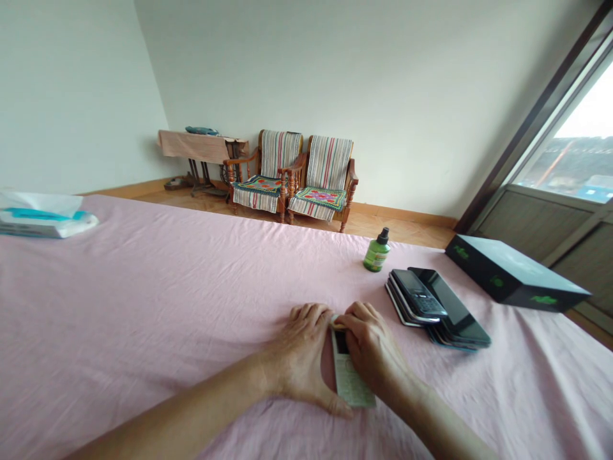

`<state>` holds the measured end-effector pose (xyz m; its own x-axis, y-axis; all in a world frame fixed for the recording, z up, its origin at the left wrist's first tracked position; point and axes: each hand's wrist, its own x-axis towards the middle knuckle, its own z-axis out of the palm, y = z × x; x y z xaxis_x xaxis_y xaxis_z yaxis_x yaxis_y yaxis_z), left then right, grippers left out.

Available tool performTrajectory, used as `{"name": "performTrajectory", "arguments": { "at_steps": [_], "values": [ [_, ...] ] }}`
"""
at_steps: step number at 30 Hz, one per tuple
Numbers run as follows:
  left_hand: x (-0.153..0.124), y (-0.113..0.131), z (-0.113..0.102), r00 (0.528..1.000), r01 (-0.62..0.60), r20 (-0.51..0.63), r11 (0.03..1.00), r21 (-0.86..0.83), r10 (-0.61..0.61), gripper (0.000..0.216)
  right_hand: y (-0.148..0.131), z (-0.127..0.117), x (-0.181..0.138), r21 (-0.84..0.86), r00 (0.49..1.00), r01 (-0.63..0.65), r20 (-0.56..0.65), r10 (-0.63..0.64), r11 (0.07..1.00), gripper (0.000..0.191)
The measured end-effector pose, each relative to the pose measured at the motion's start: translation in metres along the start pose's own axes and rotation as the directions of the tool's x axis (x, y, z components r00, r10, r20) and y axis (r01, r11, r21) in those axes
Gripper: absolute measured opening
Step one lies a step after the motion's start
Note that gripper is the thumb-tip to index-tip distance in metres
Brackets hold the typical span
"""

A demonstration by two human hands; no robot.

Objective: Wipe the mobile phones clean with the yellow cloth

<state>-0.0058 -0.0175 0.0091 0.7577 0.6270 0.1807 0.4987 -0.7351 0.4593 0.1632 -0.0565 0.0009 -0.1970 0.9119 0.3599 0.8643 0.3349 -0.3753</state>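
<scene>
1. Left hand lies on the pink tablecloth, thumb and curled fingers clasping the pale keypad phone; tissue pack well apart, far left.
2. Phone lies face up between both hands, long axis running away from the person, screen end farthest.
3. Right hand grips its right edge, hiding it; fingertip contact unclear.
4. Green bottle, stacked phones, black box stand clear at right.
</scene>
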Motion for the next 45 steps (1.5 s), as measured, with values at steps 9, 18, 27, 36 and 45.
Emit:
{"name": "performTrajectory", "arguments": {
  "at_steps": [9,18,27,36,45],
  "values": [
    [-0.001,0.000,0.000,1.000,-0.018,0.004,1.000,0.009,0.018,0.091,0.000,-0.001,0.000,0.082,0.999,0.039,-0.017,-0.038,0.996,0.033],
    [0.000,0.001,0.000,1.000,-0.006,0.010,1.000,0.019,0.006,0.090,0.002,-0.001,0.001,0.044,0.999,-0.002,-0.042,0.004,0.999,0.030],
    [0.000,0.001,-0.002,1.000,0.014,0.024,1.000,-0.003,-0.014,0.098,0.008,0.000,-0.006,0.030,0.998,-0.026,-0.048,0.028,0.999,0.032],
    [0.000,-0.001,-0.001,0.998,0.007,0.063,1.000,0.017,-0.008,0.110,0.024,-0.021,-0.010,-0.110,0.978,-0.188,-0.108,0.176,0.976,0.023],
    [-0.001,0.001,-0.002,0.999,-0.006,0.040,0.999,0.042,0.005,0.110,0.009,-0.001,0.008,-0.118,0.998,-0.054,-0.021,0.052,0.992,0.029]
  ]
}}
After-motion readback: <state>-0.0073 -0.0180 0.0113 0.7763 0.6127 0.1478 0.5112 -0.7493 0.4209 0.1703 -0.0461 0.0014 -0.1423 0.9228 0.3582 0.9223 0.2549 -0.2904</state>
